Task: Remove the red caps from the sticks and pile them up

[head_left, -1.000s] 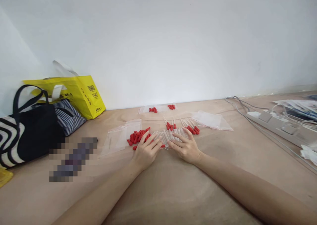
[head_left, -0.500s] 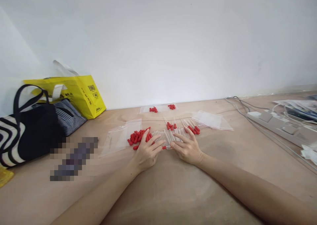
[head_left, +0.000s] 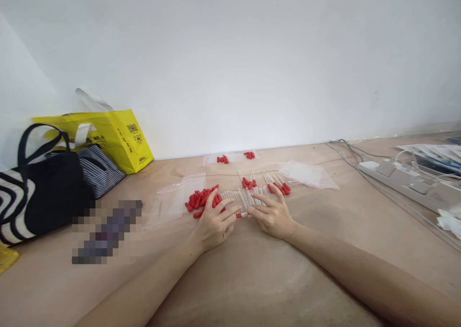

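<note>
My left hand is closed on a red rubber bulb, pinched between thumb and fingers. Facing it, my right hand grips a thin clear dropper tube, whose end meets the bulb. Behind my fingers lies a row of clear dropper tubes. A pile of loose red bulbs sits beside my left hand, partly covered by it. Past my right hand are several droppers with red bulbs fitted, and a smaller group of droppers lies behind the row.
Plastic zip bags lie at left, right and back, the back one with red-bulbed droppers. A yellow bag and a black bag stand left. On the right are a power strip and cables.
Both hands stay nearly still, holding the bulb and tube end to end. The view has shifted very slightly; nothing else visibly differs.
</note>
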Demonstrator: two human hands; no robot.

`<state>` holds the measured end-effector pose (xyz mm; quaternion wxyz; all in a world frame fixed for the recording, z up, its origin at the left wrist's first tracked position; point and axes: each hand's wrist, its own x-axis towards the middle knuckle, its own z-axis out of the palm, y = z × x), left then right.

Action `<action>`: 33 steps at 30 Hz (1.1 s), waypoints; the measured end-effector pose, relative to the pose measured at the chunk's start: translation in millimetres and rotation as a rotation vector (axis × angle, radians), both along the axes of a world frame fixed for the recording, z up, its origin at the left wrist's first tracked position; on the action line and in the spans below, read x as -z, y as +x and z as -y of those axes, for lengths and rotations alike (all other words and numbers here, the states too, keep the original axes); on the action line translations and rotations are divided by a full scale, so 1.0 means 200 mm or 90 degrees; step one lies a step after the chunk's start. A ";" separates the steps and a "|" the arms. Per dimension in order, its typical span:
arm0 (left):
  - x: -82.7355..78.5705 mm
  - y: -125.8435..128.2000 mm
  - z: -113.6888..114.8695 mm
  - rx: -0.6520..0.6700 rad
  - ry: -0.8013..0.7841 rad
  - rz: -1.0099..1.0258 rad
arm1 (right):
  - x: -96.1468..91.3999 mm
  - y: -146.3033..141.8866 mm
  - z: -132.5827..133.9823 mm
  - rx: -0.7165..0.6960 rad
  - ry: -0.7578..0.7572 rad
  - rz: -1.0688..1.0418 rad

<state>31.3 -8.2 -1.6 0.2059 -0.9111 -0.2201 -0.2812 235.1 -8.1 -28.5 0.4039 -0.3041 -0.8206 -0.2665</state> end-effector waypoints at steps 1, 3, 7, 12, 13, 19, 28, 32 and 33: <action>0.00 0.00 0.00 0.002 0.002 0.004 | 0.00 0.00 0.00 -0.002 0.001 -0.003; 0.00 0.00 0.00 0.002 0.005 0.008 | -0.01 0.00 0.00 -0.005 0.004 -0.006; 0.00 -0.03 -0.01 -0.015 0.005 0.019 | 0.00 0.03 -0.01 0.010 0.000 -0.018; -0.02 -0.12 -0.01 -0.072 0.039 0.074 | 0.01 0.15 -0.03 0.079 -0.041 -0.086; -0.02 -0.12 -0.02 -0.079 0.041 0.082 | 0.02 0.16 -0.04 0.079 -0.055 -0.083; -0.02 -0.16 -0.06 -0.174 -0.036 0.244 | 0.05 0.12 -0.08 0.096 -0.157 -0.093; -0.06 -0.35 -0.13 -0.343 -0.214 0.417 | -0.03 -0.19 -0.13 0.178 -0.302 0.004; -0.07 -0.40 -0.15 -0.369 -0.249 0.423 | -0.05 -0.30 -0.15 0.219 -0.344 0.089; -0.07 -0.40 -0.15 -0.369 -0.255 0.428 | -0.06 -0.31 -0.15 0.219 -0.347 0.094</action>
